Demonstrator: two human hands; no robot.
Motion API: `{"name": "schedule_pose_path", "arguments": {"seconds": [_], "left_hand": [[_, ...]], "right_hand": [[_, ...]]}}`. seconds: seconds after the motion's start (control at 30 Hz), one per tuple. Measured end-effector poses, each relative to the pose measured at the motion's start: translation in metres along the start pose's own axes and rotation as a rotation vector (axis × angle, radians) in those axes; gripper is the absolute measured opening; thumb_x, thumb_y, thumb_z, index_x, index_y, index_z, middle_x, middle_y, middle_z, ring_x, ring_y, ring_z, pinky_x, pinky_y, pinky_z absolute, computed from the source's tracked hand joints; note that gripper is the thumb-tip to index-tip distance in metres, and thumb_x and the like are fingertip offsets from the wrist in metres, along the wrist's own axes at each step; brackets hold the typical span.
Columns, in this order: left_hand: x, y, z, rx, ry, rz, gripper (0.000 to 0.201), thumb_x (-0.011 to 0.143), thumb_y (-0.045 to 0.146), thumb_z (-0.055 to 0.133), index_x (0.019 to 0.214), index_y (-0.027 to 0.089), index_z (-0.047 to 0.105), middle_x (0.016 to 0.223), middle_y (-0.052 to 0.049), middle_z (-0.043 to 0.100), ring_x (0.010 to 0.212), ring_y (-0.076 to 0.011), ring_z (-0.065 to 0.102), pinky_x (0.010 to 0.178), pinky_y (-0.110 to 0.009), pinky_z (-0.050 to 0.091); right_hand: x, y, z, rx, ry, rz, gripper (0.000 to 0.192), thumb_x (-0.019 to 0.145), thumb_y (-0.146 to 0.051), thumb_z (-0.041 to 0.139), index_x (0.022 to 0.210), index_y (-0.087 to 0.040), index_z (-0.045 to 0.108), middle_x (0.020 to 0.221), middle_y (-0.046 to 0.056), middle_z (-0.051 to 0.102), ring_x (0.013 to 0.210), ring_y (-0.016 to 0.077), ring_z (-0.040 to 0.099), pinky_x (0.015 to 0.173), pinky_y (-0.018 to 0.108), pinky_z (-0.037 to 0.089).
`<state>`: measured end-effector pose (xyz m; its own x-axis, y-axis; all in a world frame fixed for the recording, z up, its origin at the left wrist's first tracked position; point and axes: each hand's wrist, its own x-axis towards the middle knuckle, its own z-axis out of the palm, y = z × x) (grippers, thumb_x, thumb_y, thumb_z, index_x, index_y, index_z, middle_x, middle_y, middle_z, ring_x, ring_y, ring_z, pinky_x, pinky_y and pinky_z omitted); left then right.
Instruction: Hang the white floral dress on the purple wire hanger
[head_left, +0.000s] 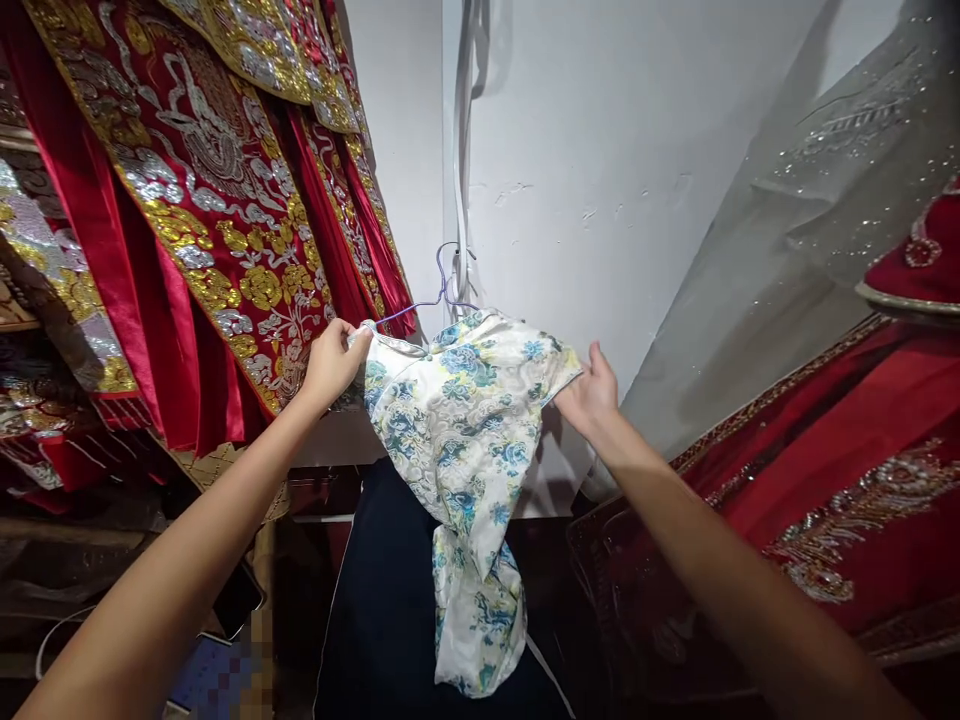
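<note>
A white short-sleeved top (465, 430) with blue and yellow flowers hangs from a thin purple wire hanger (442, 275), its lower part twisted and dangling. My left hand (335, 362) is closed on the top's left shoulder edge, pinching the cloth between thumb and fingers. At the right sleeve, my right hand (589, 392) is open, its thumb raised and away from the cloth. The fingers of that hand are partly hidden behind the sleeve's edge. The hanger's hook points up in front of the wall; I cannot tell whether it rests on anything.
Red costumes with gold and silver embroidery (217, 190) hang at the left. To the right are a sheer glittering grey cloth (825, 180) and a red beaded garment (847, 480). White cables (461, 120) run down the white wall (600, 130). Dark blue trousers (382, 600) show below.
</note>
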<state>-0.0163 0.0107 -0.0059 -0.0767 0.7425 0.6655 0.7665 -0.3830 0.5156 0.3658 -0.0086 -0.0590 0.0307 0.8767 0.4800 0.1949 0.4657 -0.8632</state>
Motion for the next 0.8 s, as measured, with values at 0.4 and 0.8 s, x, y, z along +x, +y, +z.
{"name": "schedule_pose_path", "arguments": {"seconds": [0.4, 0.8], "left_hand": [[0.010, 0.041, 0.028, -0.137, -0.132, 0.184, 0.038, 0.098, 0.050, 0.043, 0.091, 0.018, 0.063, 0.076, -0.003, 0.063, 0.070, -0.0182, 0.055, 0.068, -0.028, 0.041], [-0.051, 0.114, 0.043, -1.092, -0.278, -0.138, 0.061, 0.094, 0.069, 0.040, 0.079, 0.017, 0.066, 0.067, -0.003, 0.059, 0.062, -0.0131, 0.056, 0.068, -0.028, 0.049]], "right_hand": [[-0.021, -0.105, 0.013, 0.093, -0.334, -0.001, 0.065, 0.097, -0.068, 0.033, 0.131, -0.023, 0.066, 0.120, 0.011, 0.071, 0.122, 0.0283, 0.062, 0.098, 0.048, 0.051], [-0.055, -0.055, 0.059, -0.562, -0.459, -0.381, 0.116, 0.070, -0.041, 0.081, 0.162, -0.028, 0.012, 0.166, 0.012, 0.020, 0.152, 0.0370, 0.019, 0.123, 0.056, 0.021]]}}
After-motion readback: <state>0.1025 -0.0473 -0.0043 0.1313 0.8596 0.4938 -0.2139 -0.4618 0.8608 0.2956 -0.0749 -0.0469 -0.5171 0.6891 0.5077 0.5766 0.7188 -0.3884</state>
